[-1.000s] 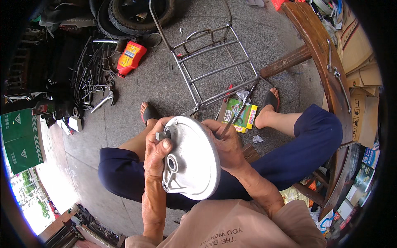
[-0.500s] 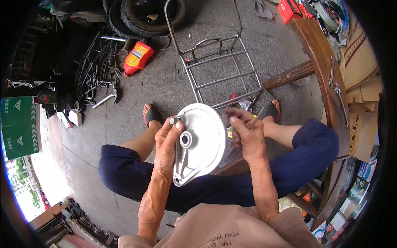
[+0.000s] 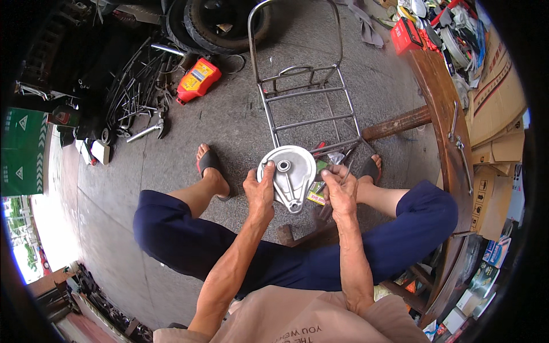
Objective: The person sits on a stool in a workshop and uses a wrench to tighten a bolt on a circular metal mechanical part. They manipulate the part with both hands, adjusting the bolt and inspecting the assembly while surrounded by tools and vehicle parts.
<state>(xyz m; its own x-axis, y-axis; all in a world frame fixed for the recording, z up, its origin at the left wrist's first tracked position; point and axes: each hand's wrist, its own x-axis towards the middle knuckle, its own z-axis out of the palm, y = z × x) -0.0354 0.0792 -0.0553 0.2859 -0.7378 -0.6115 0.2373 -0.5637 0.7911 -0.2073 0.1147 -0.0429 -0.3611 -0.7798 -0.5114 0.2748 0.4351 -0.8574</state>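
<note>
My left hand [image 3: 260, 193] grips the left edge of a round silver brake plate [image 3: 301, 162], its thumb lying on the face near the central hole. The plate faces up at me, and its pointed arm with a small hole is turned toward my body. To the right of the plate, my right hand [image 3: 342, 193] is closed, thumb against fingers. A thin dark piece sticks up from it, too small to name. Partly behind that hand shows a small green and yellow packet [image 3: 316, 193].
Ahead stands a metal-tube rack [image 3: 311, 127]. A wooden bench [image 3: 443, 86] with wrenches [image 3: 461, 150] on it runs along the right. To the left lie a hammer [image 3: 147, 130], a red bottle [image 3: 198, 80] and scattered metal parts. Tyres [image 3: 229, 43] lie at the back; cardboard boxes [image 3: 494, 188] are stacked right.
The brake plate has moved away from my body and slightly right, now turned flatter toward me. My right hand has shifted slightly down and closed its fingers.
</note>
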